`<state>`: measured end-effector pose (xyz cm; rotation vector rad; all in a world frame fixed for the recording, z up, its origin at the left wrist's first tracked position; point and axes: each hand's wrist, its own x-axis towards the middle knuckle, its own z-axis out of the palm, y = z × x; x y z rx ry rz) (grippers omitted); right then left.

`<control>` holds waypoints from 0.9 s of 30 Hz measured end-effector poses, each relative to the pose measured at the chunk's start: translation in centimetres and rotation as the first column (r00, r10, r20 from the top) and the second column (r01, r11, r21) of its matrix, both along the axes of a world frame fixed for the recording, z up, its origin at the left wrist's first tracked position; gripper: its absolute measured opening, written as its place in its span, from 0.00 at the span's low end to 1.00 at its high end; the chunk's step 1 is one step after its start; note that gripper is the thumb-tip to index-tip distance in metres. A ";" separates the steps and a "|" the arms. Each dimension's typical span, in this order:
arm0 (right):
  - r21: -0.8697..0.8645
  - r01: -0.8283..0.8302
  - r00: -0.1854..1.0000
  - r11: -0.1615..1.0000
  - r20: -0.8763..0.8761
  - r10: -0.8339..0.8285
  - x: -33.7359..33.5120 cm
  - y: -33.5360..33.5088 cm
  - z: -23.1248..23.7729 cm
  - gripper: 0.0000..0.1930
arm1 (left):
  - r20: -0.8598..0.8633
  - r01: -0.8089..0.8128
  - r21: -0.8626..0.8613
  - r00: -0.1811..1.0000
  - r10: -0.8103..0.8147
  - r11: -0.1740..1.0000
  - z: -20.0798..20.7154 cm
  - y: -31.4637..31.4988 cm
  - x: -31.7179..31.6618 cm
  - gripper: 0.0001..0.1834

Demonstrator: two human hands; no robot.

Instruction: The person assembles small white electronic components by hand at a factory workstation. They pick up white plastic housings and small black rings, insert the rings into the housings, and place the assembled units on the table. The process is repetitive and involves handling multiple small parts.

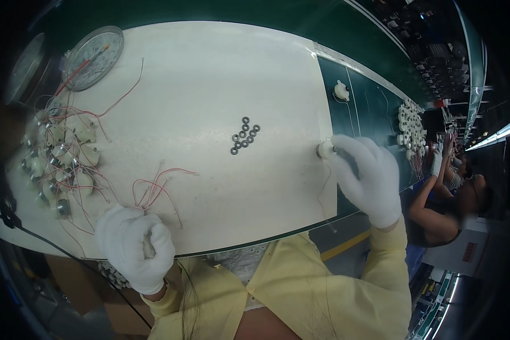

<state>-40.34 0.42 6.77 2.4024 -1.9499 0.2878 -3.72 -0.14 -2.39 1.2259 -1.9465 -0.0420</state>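
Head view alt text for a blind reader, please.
White-gloved right hand, fingertips at a white motor-like part near the right edge of a white mat; curled left hand beside red wires. Dark rings lie mid-mat, a pile of wired parts at left.

Between the left grip [129, 249] and right grip [371, 181], the bench [255, 198] leaves a wide open lane; black rings [244, 136] interrupt it farther out. Red wires [153, 190] and piled white parts [85, 156] obstruct reaching beyond the left grip.
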 end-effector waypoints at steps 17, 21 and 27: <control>-0.271 0.085 0.987 0.959 -0.106 -0.117 -6.6 -2.4 -3.1 0.10 | -0.021 -0.015 -0.082 1.000 0.013 0.997 -0.1 0.0 -0.3 0.08; -0.304 0.061 0.977 0.951 0.212 0.004 -0.6 1.5 -1.4 0.13 | -0.052 -0.119 -0.037 0.992 0.117 0.992 1.3 1.8 0.0 0.18; -0.411 -0.230 0.714 0.882 0.545 0.440 10.6 4.5 -7.7 0.30 | -0.338 0.298 -0.069 0.891 -0.303 0.952 4.9 -0.3 -4.0 0.31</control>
